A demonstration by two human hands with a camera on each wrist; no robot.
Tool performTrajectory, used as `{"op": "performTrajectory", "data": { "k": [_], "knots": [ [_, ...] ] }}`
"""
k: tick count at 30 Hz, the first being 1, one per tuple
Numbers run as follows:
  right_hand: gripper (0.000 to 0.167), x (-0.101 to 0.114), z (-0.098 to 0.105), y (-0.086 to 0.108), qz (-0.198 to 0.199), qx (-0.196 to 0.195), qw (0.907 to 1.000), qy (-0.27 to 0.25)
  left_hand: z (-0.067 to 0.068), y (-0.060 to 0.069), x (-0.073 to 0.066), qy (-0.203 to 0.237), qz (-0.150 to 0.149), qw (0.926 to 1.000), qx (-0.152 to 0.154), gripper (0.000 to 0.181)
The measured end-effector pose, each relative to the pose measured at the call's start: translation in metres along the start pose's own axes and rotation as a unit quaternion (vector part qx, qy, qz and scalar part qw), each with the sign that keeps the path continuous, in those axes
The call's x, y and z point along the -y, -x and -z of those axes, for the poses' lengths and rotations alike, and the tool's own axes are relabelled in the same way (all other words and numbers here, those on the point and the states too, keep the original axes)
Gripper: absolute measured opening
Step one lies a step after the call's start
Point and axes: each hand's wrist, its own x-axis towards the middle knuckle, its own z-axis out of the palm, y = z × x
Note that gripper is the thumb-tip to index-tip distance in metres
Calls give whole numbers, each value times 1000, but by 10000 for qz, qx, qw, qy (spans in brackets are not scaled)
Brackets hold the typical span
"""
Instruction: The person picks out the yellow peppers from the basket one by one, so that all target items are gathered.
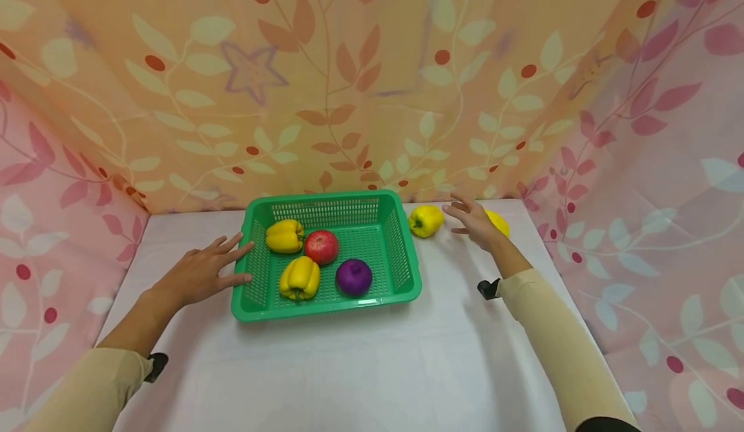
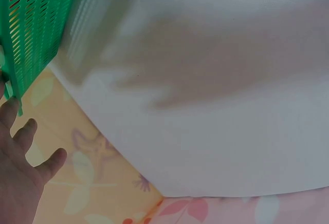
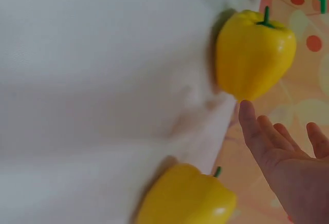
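A green plastic basket [image 1: 325, 312] stands on the white table. Inside it are two yellow bell peppers [image 1: 299, 278], a red pomegranate [image 1: 321, 246] and a purple onion [image 1: 354, 277]. My left hand [image 1: 200, 269] is at the basket's left rim, fingers spread; whether it touches the rim I cannot tell. To the right of the basket lies another yellow bell pepper [image 1: 426, 220]. Just beside that one is my right hand [image 1: 473, 224], its fingers extended and holding nothing. A further yellow bell pepper [image 3: 187, 198] is partly hidden behind the right hand in the head view.
Floral curtains [image 1: 349, 96] hang behind the table and on both sides, close to its edges. The white tabletop [image 1: 349, 374] spreads in front of the basket. Both wrists carry small black straps.
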Motion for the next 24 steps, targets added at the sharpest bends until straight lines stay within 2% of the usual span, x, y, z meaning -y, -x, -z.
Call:
{"op": "performTrajectory", "data": {
  "k": [6,11,18,24],
  "knots": [
    [77,29,-6,3,335,274,9985,340,1,1,0,-19,-18,10000,-10,79],
    [75,55,-19,5,601,609,9954,431,1,0,1,-8,-31,10000,7,80],
    [74,84,-54,9,770,1417,9863,343,-1,0,2,26,-11,10000,21,81],
    [71,99,-90,14,807,2035,9753,302,-1,-1,2,28,-11,10000,13,82]
  ]
}}
